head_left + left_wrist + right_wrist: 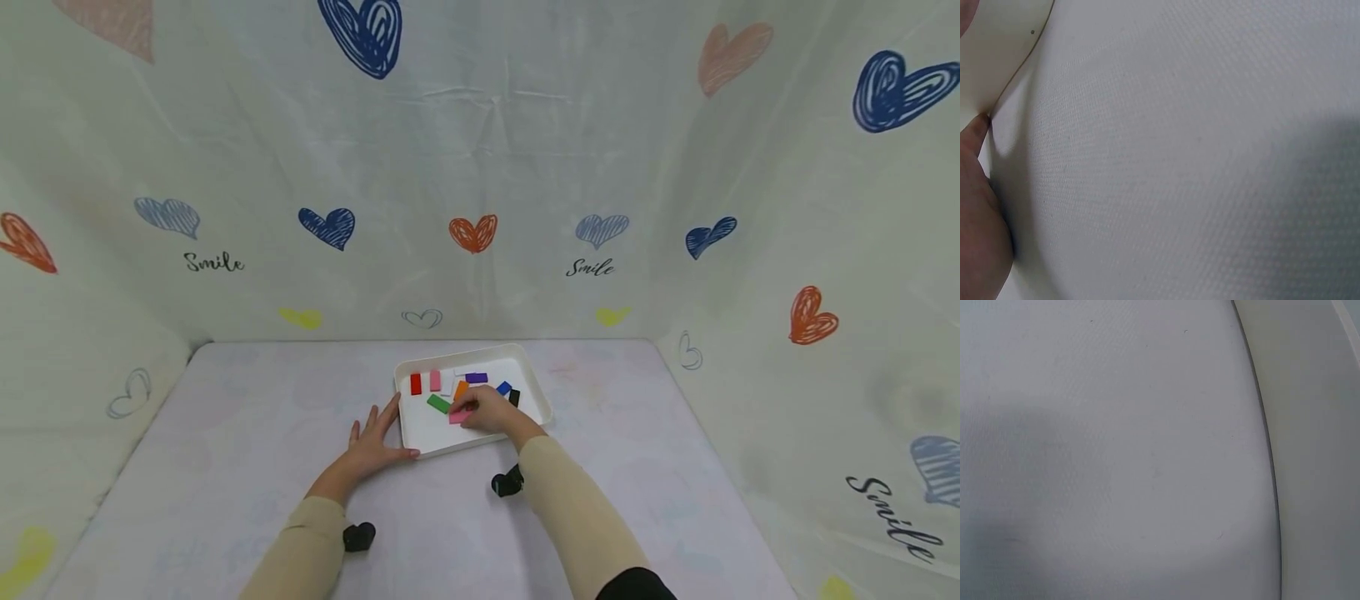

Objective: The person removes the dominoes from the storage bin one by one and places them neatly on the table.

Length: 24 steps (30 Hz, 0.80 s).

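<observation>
A white rectangular tray [442,441] lies on the table with small coloured blocks in it. My left hand [367,450] spreads its fingers along the tray's left side, the thumb at the front-left corner; in the left wrist view only part of the left hand [982,219] shows beside the tray's rim. Reaching over the tray, my right hand [487,411] pinches a pink block [457,417] low over the tray floor. A green block [438,404] and an orange block [461,389] lie just beyond its fingers. The right wrist view shows the tray's outer wall [1310,450] but no hand.
Farther back in the tray are a red block [416,384], another pink block [435,381] and a purple block [476,378]. Blue [504,388] and black [514,397] blocks lie to the right. Behind the table hangs a heart-printed cloth [525,292].
</observation>
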Motion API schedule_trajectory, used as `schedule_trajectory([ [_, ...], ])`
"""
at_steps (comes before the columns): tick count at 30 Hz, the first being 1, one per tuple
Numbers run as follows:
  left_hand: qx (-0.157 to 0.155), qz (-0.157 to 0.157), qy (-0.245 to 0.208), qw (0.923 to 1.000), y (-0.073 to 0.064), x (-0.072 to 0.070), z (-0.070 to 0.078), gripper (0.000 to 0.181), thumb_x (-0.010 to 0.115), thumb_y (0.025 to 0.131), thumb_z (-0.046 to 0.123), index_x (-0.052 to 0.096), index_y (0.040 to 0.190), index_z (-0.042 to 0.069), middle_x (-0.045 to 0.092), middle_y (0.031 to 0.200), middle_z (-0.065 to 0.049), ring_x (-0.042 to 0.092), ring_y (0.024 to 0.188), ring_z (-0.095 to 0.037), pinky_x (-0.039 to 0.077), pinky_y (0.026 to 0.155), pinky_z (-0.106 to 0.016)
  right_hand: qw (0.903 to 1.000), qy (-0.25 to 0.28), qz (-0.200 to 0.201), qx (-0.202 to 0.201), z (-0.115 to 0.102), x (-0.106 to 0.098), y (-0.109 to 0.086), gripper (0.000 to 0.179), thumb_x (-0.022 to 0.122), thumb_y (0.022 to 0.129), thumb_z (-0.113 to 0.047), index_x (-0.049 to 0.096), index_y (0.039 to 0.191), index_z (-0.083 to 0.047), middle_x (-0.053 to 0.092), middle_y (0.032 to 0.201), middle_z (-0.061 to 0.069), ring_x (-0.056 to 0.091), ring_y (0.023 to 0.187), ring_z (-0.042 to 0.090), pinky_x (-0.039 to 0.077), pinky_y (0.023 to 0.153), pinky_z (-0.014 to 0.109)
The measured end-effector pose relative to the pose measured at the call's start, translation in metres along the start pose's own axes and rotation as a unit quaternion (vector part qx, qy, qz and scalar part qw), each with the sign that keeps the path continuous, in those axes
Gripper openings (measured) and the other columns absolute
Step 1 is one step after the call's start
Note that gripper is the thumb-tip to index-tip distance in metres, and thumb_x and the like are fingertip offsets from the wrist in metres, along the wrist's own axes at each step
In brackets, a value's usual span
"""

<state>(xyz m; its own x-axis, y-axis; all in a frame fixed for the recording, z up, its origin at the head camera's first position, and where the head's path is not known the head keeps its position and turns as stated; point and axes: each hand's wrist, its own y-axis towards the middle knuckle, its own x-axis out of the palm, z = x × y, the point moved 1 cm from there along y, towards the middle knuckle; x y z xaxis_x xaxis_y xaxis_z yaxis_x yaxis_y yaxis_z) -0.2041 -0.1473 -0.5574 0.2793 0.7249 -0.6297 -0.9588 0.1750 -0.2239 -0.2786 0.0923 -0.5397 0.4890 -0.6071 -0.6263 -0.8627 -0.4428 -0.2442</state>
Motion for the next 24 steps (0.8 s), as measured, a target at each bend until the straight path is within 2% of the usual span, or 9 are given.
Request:
schedule_trajectory([
  [5,-0.004,-0.001,-0.003,1.0,0.001,0.001,-0.002,0.116,0.084,0.073,0.043,0.009,0.158,0.017,0.026,0.157,-0.016,-0.007,0.146,-0.041,-0.015,0.111,-0.059,0.999,0.04,0.02,0.007,0.003,-0.001,-0.001,0.028,0.073,0.085,-0.004,0.076,0.101,-0.026,0.065,0.1,-0.009,0.056,0.09,0.016,0.051,0.079,0.028],
  [9,-0.003,-0.001,0.0,1.0,0.002,0.002,-0.004,0.117,0.084,0.072,0.043,0.008,0.158,0.017,0.026,0.157,-0.016,-0.007,0.146,-0.041,-0.015,0.111,-0.059,0.9968,0.068,0.037,0.02,0.006,-0.004,0.001,0.035,0.066,0.087,-0.001,0.076,0.102,-0.031,0.065,0.106,-0.009,0.056,0.093,0.018,0.051,0.078,0.029],
  [12,-0.002,0.001,0.002,1.0,0.003,0.002,-0.005,0.117,0.084,0.072,0.044,0.008,0.158,0.018,0.026,0.157,-0.016,-0.007,0.146,-0.041,-0.015,0.111,-0.059,0.9939,0.097,0.048,0.021,0.006,-0.007,0.001,0.036,0.065,0.086,0.001,0.076,0.106,-0.028,0.064,0.106,-0.005,0.055,0.095,0.019,0.051,0.079,0.03],
  [19,-0.004,0.002,-0.004,1.0,0.001,0.001,0.0,0.116,0.084,0.072,0.042,0.01,0.158,0.017,0.026,0.157,-0.017,-0.007,0.146,-0.041,-0.016,0.111,-0.059,0.9837,0.174,0.045,-0.009,0.0,-0.014,-0.007,0.033,0.072,0.085,-0.002,0.073,0.115,-0.016,0.065,0.106,0.0,0.057,0.098,0.019,0.053,0.08,0.028],
  [24,-0.004,0.005,-0.003,1.0,-0.001,0.0,0.002,0.116,0.084,0.072,0.042,0.01,0.158,0.016,0.025,0.157,-0.018,-0.006,0.146,-0.042,-0.015,0.111,-0.059,0.981,0.185,0.045,-0.035,-0.005,-0.017,-0.018,0.03,0.071,0.085,0.001,0.073,0.112,-0.01,0.065,0.101,0.002,0.056,0.096,0.018,0.052,0.078,0.026],
])
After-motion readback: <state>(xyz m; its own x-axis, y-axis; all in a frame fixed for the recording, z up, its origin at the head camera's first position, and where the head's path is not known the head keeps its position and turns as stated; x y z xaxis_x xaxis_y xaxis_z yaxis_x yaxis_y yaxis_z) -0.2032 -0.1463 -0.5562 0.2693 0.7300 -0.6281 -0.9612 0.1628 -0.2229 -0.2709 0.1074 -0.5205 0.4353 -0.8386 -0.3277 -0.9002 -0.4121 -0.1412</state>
